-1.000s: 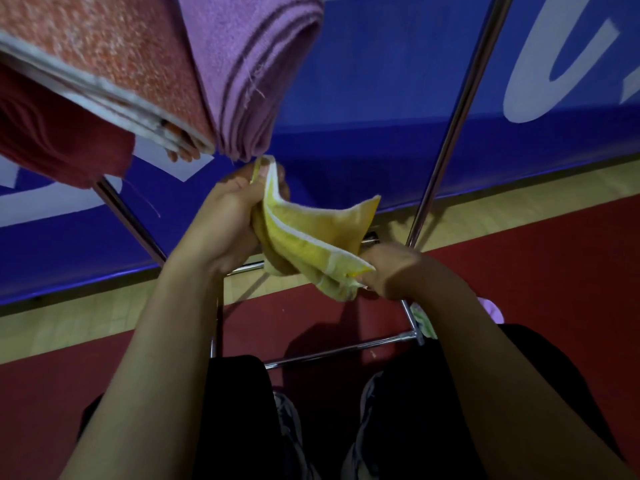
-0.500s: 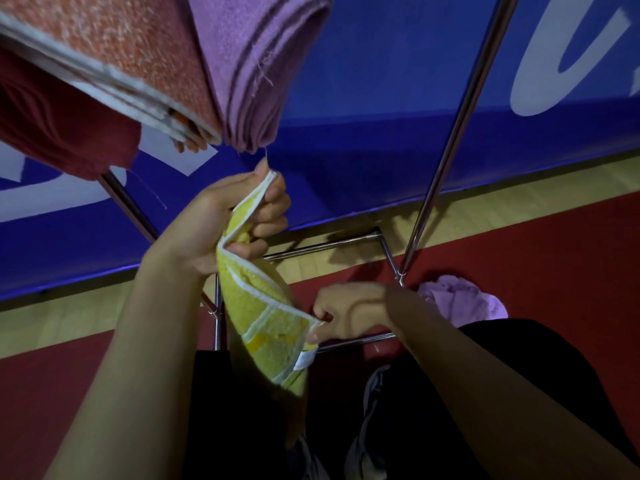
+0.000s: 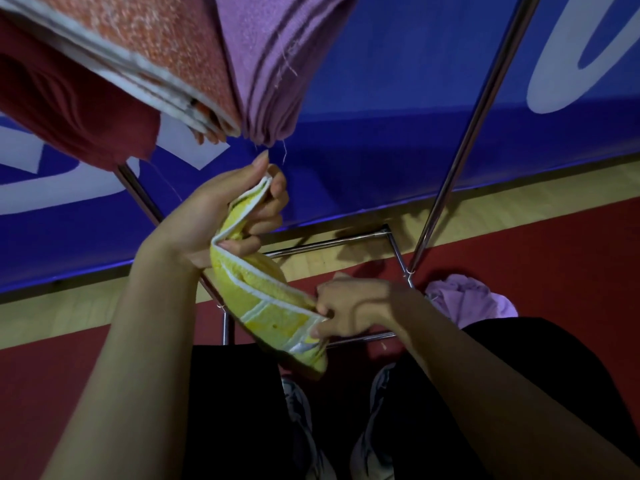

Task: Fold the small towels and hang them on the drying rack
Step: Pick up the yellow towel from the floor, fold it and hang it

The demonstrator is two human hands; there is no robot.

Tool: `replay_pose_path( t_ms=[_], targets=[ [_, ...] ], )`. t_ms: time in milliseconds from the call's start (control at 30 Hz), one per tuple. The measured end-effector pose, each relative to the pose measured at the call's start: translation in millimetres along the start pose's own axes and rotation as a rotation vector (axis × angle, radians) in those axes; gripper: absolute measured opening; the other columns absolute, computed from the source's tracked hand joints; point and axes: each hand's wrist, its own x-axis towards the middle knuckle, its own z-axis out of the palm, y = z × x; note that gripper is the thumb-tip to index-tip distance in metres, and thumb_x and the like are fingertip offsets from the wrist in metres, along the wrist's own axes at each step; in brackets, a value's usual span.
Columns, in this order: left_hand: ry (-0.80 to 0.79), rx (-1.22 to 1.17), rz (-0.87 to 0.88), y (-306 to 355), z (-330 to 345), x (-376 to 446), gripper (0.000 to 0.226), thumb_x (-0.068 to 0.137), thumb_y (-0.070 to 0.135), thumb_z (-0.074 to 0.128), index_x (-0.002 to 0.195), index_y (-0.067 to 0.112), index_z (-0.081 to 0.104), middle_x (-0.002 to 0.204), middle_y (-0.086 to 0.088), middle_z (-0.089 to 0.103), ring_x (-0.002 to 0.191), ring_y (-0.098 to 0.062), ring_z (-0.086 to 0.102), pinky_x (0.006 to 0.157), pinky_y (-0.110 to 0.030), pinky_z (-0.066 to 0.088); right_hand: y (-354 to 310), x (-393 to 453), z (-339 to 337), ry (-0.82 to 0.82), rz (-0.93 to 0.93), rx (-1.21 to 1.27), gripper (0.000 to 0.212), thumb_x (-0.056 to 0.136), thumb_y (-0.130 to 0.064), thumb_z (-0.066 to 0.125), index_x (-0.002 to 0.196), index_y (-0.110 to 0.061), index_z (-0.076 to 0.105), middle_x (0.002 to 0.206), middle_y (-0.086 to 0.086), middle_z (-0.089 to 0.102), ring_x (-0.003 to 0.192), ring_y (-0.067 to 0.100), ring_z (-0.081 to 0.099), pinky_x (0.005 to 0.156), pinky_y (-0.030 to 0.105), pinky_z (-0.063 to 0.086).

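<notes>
A small yellow towel with white edging stretches between my two hands, below the hanging towels. My left hand grips its upper end, fingers curled round the cloth. My right hand pinches its lower edge, lower and to the right. Folded towels hang on the drying rack above: an orange one, a purple one and a dark red one. A metal rack leg runs down at the right.
A crumpled purple towel lies on the red floor by the rack's foot. The rack's lower bars cross in front of my legs and shoes. A blue banner stands behind.
The towel has gone from bunched and horizontal to hanging lengthwise. My right hand dropped lower and took the bottom edge, while my left hand stayed up holding the top end.
</notes>
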Motion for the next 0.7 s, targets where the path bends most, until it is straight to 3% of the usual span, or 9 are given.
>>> replay_pose_path(
  t_ms=[100, 167, 233, 333, 400, 467, 600, 700],
  targets=[
    [0.111, 0.308, 0.055, -9, -9, 4, 0.031, 0.104, 0.043, 0.055, 0.1, 0.015, 0.069, 0.085, -0.007, 0.064, 0.067, -0.022, 0.054, 0.054, -0.026, 0.045, 21, -2, -9, 0.148, 0.107, -0.01, 0.043, 0.1, -0.048, 0.056, 0.088, -0.012, 0.076, 0.079, 0.005, 0.06, 0.081, 0.024, 0.059, 0.072, 0.03, 0.039],
    [0.196, 0.574, 0.019, -18, -16, 8, 0.018, 0.098, 0.043, 0.064, 0.099, 0.032, 0.078, 0.1, -0.007, 0.076, 0.088, -0.032, 0.069, 0.079, -0.038, 0.054, 33, -5, -16, 0.382, 0.115, 0.068, 0.041, 0.101, -0.04, 0.052, 0.078, -0.012, 0.071, 0.089, 0.003, 0.055, 0.087, 0.027, 0.058, 0.078, 0.036, 0.045],
    [0.168, 0.672, -0.117, -22, -17, 9, 0.022, 0.093, 0.06, 0.066, 0.102, 0.043, 0.078, 0.101, -0.001, 0.079, 0.096, -0.025, 0.075, 0.098, -0.047, 0.058, 38, -10, -23, 0.639, 0.033, 0.13, 0.032, 0.096, -0.029, 0.05, 0.082, -0.01, 0.072, 0.094, 0.003, 0.049, 0.09, 0.026, 0.056, 0.083, 0.04, 0.045],
    [0.041, 0.737, -0.13, -21, -4, 14, 0.044, 0.084, 0.081, 0.058, 0.106, 0.047, 0.075, 0.091, 0.005, 0.078, 0.08, -0.011, 0.075, 0.084, -0.038, 0.062, 30, -21, -30, 0.853, -0.108, 0.21, 0.015, 0.094, -0.019, 0.063, 0.093, -0.014, 0.077, 0.094, -0.001, 0.051, 0.083, 0.014, 0.052, 0.076, 0.031, 0.044],
    [-0.04, 0.728, -0.055, -19, 12, 17, 0.035, 0.093, 0.067, 0.059, 0.108, 0.041, 0.075, 0.077, 0.014, 0.073, 0.065, 0.0, 0.065, 0.068, -0.021, 0.053, 22, -26, -32, 0.898, -0.176, 0.248, 0.009, 0.094, -0.017, 0.069, 0.095, -0.016, 0.078, 0.092, -0.004, 0.053, 0.079, 0.011, 0.052, 0.071, 0.026, 0.043],
    [-0.063, 0.73, 0.006, -17, 20, 21, 0.026, 0.099, 0.053, 0.06, 0.111, 0.037, 0.075, 0.078, 0.021, 0.072, 0.069, 0.006, 0.065, 0.069, -0.012, 0.046, 18, -26, -32, 0.904, -0.201, 0.256, 0.011, 0.094, -0.016, 0.068, 0.097, -0.015, 0.078, 0.091, -0.004, 0.056, 0.079, 0.013, 0.055, 0.07, 0.029, 0.046],
    [-0.022, 0.737, 0.041, -17, 15, 23, 0.023, 0.094, 0.053, 0.066, 0.103, 0.035, 0.079, 0.095, 0.001, 0.078, 0.089, -0.018, 0.072, 0.083, -0.037, 0.057, 23, -27, -33, 0.909, -0.172, 0.309, 0.019, 0.094, -0.016, 0.063, 0.105, -0.013, 0.078, 0.094, -0.003, 0.062, 0.082, 0.013, 0.059, 0.07, 0.024, 0.047],
    [0.053, 0.667, 0.083, -18, 15, 25, 0.021, 0.095, 0.05, 0.068, 0.098, 0.032, 0.079, 0.09, -0.003, 0.076, 0.082, -0.021, 0.072, 0.076, -0.038, 0.057, 30, -30, -37, 0.928, -0.15, 0.356, 0.018, 0.095, -0.015, 0.057, 0.097, -0.012, 0.075, 0.096, -0.002, 0.063, 0.084, 0.01, 0.058, 0.074, 0.023, 0.044]
  ],
)
